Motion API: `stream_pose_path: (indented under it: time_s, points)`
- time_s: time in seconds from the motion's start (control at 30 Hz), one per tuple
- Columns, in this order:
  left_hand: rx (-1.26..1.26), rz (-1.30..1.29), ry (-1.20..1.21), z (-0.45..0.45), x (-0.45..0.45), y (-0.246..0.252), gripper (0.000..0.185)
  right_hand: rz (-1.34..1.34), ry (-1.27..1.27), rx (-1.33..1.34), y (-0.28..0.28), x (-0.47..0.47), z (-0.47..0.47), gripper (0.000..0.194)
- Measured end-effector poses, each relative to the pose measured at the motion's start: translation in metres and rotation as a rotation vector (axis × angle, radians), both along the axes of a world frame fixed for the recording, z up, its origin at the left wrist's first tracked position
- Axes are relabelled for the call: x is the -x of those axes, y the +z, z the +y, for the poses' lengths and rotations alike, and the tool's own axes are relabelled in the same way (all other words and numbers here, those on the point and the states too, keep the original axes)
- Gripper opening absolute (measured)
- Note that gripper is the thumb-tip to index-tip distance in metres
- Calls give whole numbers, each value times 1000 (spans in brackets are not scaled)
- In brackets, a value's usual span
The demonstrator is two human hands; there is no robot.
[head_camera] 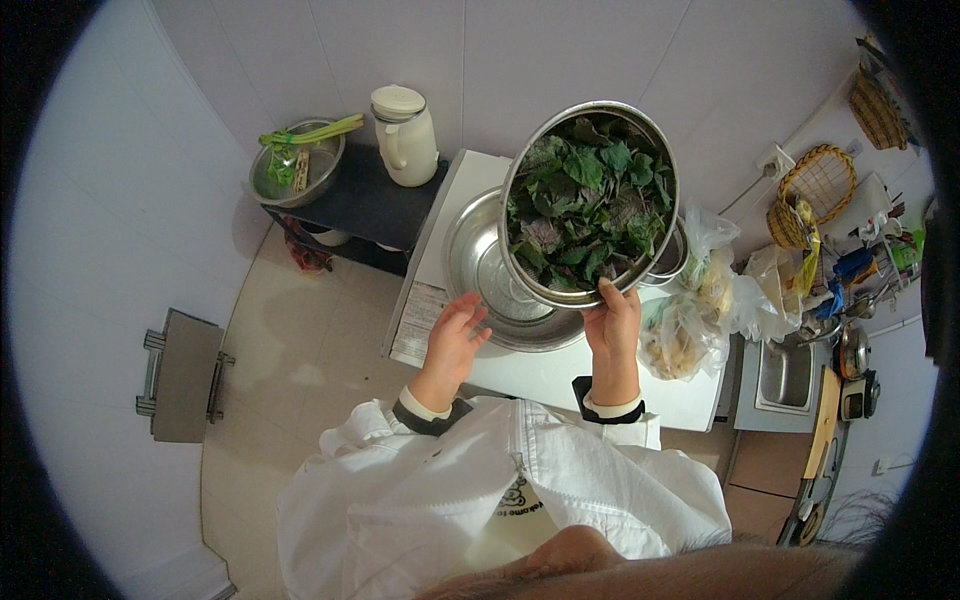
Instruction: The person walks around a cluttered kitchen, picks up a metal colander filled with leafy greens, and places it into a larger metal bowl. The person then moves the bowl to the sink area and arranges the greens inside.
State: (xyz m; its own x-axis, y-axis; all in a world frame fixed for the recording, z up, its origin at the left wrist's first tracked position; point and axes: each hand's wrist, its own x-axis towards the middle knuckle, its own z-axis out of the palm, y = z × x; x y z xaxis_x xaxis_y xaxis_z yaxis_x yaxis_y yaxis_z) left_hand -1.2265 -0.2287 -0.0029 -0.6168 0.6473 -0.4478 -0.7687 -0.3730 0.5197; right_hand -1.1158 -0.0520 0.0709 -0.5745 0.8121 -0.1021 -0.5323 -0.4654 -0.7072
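My right hand [616,322] grips the near rim of a round metal bowl [670,187], thumb over the edge. Dark green and purplish leaves [592,199] fill this bowl, which is held up over the right part of a wider, shallow metal basin [480,262]. The basin stands on a white tabletop and shows bare shiny metal inside. My left hand [456,337] is at the basin's near left rim, fingers apart and holding nothing. Whether its fingertips touch the rim, I cannot tell.
A cream thermos jug [406,142] and a metal bowl [262,176] with celery [315,133] stand on a black shelf [352,195] at left. Clear plastic bags of food [682,337] and a metal pot [670,266] are at the table's right. Farther right is a sink [785,379].
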Motion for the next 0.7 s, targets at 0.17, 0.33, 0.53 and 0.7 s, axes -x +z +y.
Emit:
stream_pose_path:
  time_s: [0.17, 0.33, 0.53, 0.7]
  points:
    - [0, 9, -12, 0, 0, -1, 20, -17, 34, -40, -4, -1, 3, 25]
    - [13, 22, -28, -1, 0, -1, 22, -98, -22, -35, 1, 0, 5, 26]
    - [21, 13, -19, -2, -1, 0, 24, -76, -42, 3, 3, 1, 4, 30]
    - [19, 8, -28, -3, -2, 1, 25, -93, 22, -16, -6, -2, 7, 30]
